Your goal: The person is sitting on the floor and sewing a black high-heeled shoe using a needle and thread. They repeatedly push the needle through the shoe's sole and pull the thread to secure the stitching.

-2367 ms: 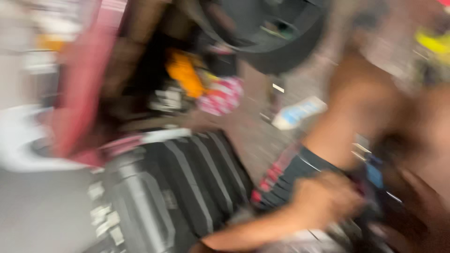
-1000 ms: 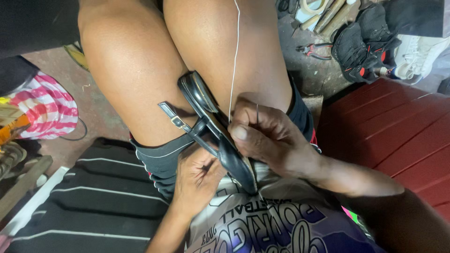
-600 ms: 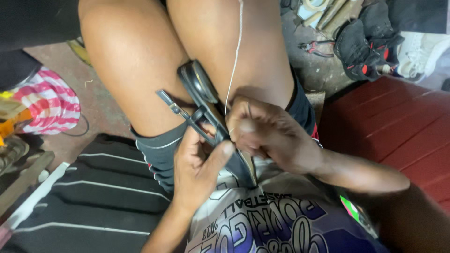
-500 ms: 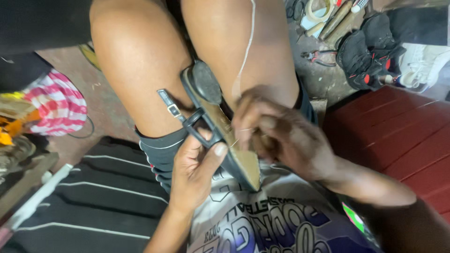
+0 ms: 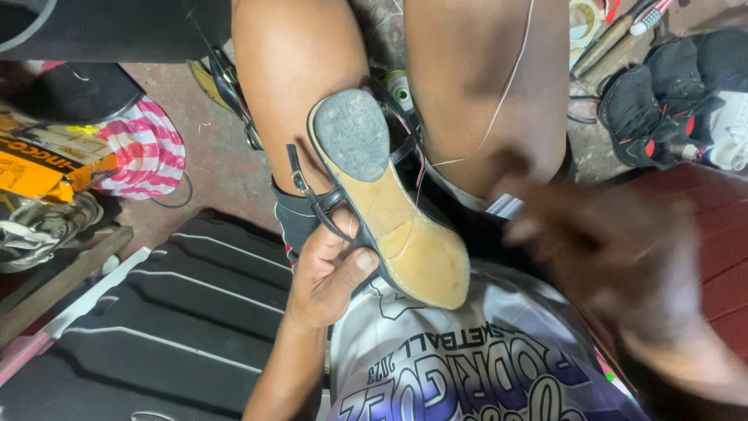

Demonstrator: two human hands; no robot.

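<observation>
My left hand (image 5: 331,269) grips a black strappy sandal (image 5: 386,206) by its side, sole turned up between my knees. The sole is tan with a dark grey heel patch, and a strap with a small buckle (image 5: 297,181) hangs on the left. My right hand (image 5: 615,257) is blurred with motion to the right of the sandal, off the shoe. A thin pale thread (image 5: 499,101) runs up from near that hand across my right thigh. Whether the right fingers pinch the thread or a needle is lost in the blur.
A black ribbed mat (image 5: 156,320) lies at lower left. A pink-and-white striped cloth (image 5: 152,152) and an orange box (image 5: 39,160) sit at left. Black shoes with red trim (image 5: 662,97) and tools (image 5: 615,35) lie at upper right, beside a red surface (image 5: 725,234).
The sandal has been turned from its edge to sole-up. My right hand has come off the shoe and swung out to the right. The view has moved closer.
</observation>
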